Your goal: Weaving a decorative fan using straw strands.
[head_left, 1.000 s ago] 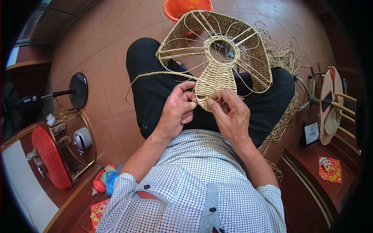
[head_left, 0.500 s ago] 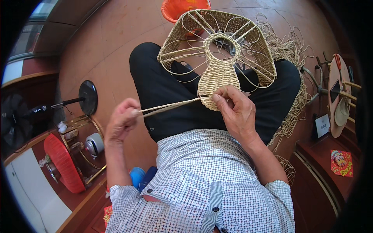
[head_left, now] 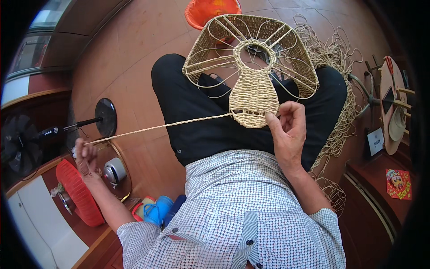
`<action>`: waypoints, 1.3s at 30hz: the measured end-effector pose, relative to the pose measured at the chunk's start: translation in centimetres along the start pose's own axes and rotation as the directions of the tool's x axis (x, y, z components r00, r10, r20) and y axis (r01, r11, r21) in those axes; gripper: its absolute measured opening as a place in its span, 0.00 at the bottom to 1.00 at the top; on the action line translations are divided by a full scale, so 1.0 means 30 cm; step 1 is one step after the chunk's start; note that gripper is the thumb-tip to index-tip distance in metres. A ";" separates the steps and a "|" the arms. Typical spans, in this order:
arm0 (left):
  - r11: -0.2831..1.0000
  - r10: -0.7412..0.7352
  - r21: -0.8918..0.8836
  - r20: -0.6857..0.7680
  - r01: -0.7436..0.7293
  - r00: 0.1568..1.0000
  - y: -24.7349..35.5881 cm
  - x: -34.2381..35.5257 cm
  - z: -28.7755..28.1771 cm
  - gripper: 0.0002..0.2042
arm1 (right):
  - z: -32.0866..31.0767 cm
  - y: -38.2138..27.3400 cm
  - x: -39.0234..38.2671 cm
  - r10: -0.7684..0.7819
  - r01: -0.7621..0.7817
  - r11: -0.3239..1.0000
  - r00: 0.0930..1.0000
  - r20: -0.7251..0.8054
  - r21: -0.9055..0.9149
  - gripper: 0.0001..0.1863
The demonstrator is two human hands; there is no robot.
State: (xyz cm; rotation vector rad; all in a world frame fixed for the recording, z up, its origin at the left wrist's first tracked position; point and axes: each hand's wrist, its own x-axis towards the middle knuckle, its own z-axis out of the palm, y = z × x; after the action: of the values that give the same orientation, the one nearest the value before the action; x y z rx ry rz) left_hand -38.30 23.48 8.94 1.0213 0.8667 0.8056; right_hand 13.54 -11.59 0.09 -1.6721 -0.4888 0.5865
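A woven straw basket point(head_left: 204, 50) with a wire frame rests across my legs. From its centre ring a woven pear-shaped petal point(head_left: 253, 92) reaches toward me, with a narrow gap in the weave near its rounded end. A twisted straw cord point(head_left: 168, 124) runs taut from the petal's left edge, out over my left thigh. Its far end is in my left hand point(head_left: 87, 159), fingers closed, out to the left beside the fan. My right hand point(head_left: 289, 130) pinches the petal's right edge near the gap, thumb on top.
Loose straw cord point(head_left: 329, 58) lies heaped on the floor at the right. An orange bucket point(head_left: 201, 13) stands beyond the basket. At the left are a black fan point(head_left: 20, 143), its round base point(head_left: 106, 117) and a red-covered round object point(head_left: 78, 193). Furniture edges the right side.
My left hand has moved far out to the left, drawing the cord into one long, straight strand. The right hand has shifted slightly right along the petal's edge.
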 end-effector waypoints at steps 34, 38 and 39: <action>0.911 0.070 0.410 -0.059 -0.040 0.996 0.283 0.300 0.661 0.18 | 0.024 0.012 0.033 0.487 -0.682 0.564 0.730 0.479 0.466 0.25; 0.501 -0.063 0.853 0.203 -0.145 0.977 -0.093 0.169 1.093 0.08 | 0.029 0.022 0.029 0.456 -0.638 0.577 0.770 0.448 0.510 0.25; 0.499 -0.046 0.825 0.331 -0.265 0.943 -0.184 0.141 1.125 0.06 | 0.034 0.008 0.032 0.452 -0.638 0.569 0.770 0.451 0.519 0.25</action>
State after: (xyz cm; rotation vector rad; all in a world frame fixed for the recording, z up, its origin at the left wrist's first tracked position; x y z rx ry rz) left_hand -5.64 12.98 11.99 2.0774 0.9350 0.2234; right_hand 13.65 -10.25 -0.38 -1.0257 0.1022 1.3092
